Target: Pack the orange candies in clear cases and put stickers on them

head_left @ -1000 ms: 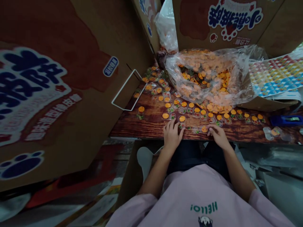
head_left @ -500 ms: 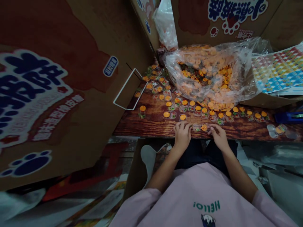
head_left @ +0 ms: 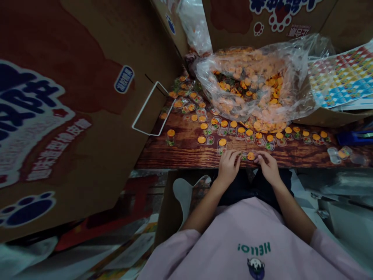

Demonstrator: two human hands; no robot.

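- Left hand (head_left: 229, 166) and right hand (head_left: 268, 165): fingers partly curled, fingertips at opposite ends of 1 clear case (head_left: 247, 156); whether either grips it cannot be told.
- Case: between the 2 hands, near the table (head_left: 177, 157) edge; long axis left–right, orange disc (head_left: 251, 156) toward the right hand.
- Step, as judged: fingertip handling; the next move calls for light control.
- Beyond: similar cases (head_left: 241, 134), plastic bag (head_left: 204, 72).

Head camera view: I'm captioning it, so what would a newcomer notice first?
Probably the clear bag of orange pieces, far back on the table, then the printed carton filling the left. At the near edge, the left hand and right hand bracket a small orange-topped pack.
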